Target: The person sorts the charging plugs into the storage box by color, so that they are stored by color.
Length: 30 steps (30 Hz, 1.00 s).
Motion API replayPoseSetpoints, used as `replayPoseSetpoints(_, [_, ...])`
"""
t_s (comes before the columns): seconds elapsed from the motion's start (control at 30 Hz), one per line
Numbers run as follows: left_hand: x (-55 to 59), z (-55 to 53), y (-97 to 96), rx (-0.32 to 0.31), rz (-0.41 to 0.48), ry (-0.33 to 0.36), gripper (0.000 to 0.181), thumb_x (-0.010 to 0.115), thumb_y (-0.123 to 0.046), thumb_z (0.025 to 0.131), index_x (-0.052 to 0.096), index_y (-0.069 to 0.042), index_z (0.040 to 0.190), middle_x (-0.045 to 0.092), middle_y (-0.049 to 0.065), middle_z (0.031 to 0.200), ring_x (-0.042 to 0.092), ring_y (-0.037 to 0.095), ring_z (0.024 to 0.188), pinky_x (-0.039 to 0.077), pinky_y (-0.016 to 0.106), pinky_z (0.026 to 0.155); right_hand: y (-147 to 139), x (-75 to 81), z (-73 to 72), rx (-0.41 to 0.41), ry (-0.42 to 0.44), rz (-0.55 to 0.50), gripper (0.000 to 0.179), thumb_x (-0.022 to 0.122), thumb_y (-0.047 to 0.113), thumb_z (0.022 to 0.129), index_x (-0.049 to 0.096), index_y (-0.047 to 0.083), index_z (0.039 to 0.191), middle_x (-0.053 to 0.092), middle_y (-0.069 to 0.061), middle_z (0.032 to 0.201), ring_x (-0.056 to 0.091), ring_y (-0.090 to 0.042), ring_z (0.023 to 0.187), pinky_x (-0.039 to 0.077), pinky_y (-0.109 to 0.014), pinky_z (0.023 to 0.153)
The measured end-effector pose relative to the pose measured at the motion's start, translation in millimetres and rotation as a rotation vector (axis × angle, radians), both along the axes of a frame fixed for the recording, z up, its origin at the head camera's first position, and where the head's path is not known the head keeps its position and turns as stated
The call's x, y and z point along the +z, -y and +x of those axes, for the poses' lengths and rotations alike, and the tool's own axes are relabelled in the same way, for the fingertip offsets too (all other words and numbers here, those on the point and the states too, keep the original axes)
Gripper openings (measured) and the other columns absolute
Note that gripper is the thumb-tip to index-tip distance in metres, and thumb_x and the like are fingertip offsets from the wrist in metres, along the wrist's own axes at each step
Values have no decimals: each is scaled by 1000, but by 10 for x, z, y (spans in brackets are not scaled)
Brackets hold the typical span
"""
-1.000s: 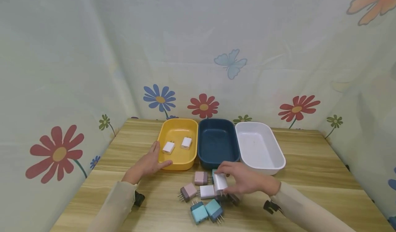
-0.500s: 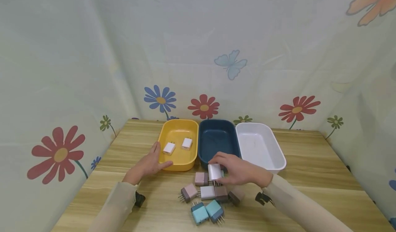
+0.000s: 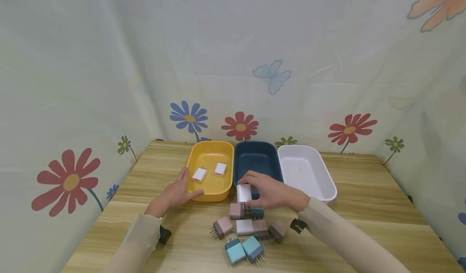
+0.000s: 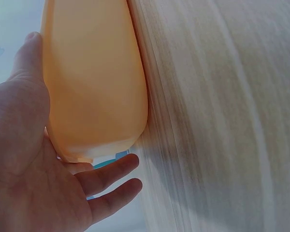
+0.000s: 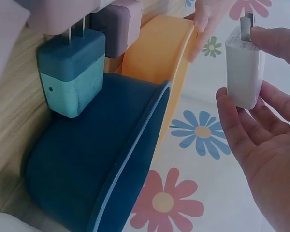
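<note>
My right hand (image 3: 274, 191) pinches a white USB charger (image 5: 245, 67) between thumb and fingers, its metal prongs at the thumb. In the head view it is held over the near edge of the dark blue bin (image 3: 238, 159). My left hand (image 3: 174, 192) rests at the near left corner of the yellow bin (image 3: 214, 197), fingers along its side and thumb across the front. Two white chargers, one at the left (image 3: 199, 175) and one at the right (image 3: 220, 169), lie inside the yellow bin. Below my right hand, a pink charger (image 3: 236, 211) and a teal charger (image 5: 72, 72) lie on the table.
A white bin (image 3: 327, 184) stands right of the blue one. Nearer on the wooden table (image 3: 364, 216) lie another white charger (image 3: 244, 227), two teal chargers (image 3: 236, 252) and several pink-and-brown ones (image 3: 223, 226). A flower-printed cloth (image 3: 309, 83) hangs behind.
My right hand has moved left and away from me with the white charger, from over the pile to the blue bin's near edge. My left hand has stayed at the yellow bin.
</note>
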<state>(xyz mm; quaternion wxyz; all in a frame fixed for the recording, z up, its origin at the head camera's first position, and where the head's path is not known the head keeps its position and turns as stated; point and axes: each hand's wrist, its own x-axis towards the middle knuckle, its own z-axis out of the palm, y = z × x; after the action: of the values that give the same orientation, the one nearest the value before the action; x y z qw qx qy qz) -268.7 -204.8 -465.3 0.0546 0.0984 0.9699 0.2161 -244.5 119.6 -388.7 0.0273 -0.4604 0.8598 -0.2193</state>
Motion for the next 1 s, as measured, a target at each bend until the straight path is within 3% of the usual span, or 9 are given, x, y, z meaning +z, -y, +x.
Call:
replayPoseSetpoints(0.23, [-44,-22,6,0,-4,-16,108,51,-64,73,-4,4,138,-3,23,143,20,40,124,23,47,98,74,-6,-66,-9,7,-7,53,66,36,77,49,13,121,44,9,111,45,-7,92,45,-25,79])
replayPoseSetpoints(0.77, [-38,-23,12,-15,-18,-31,107,50,-63,75,-4,5,137,-3,24,142,25,42,121,26,48,96,187,20,-157,2,-12,-1,50,66,39,76,50,17,117,46,9,110,44,-7,90,45,-27,78])
replayPoseSetpoints(1.0, [-19,4,3,-21,-12,-31,106,51,-62,75,-4,4,137,-3,23,142,27,42,120,26,47,96,253,47,-217,-6,-40,28,52,66,42,74,50,18,118,45,12,107,43,-6,89,43,-18,76])
